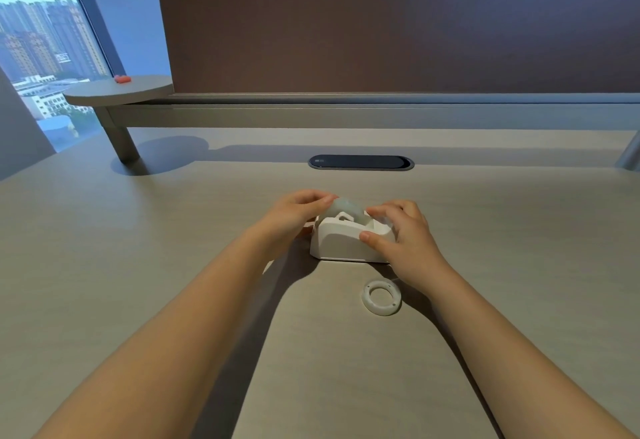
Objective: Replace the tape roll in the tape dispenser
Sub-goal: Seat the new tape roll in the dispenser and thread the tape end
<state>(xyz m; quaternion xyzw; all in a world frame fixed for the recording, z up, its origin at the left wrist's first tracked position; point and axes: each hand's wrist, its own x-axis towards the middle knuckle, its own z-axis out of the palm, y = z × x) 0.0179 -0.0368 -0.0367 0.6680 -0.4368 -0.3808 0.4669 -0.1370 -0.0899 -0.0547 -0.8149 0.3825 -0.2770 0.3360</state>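
Head view shows the left hand (294,210) pinching the tape roll (348,209) sitting in the white tape dispenser (341,243), right hand (403,230) gripping its other end, empty core ring (381,297) on the counter (138,265) nearby.

Ring (381,297) before dispenser (346,243), seemingly apart

One head cam only, wide-angle: the desk (138,265) is seen from above, facing fwd and down toward the partition panel (398,23); both forearms are framed close, window (41,40) at far left.
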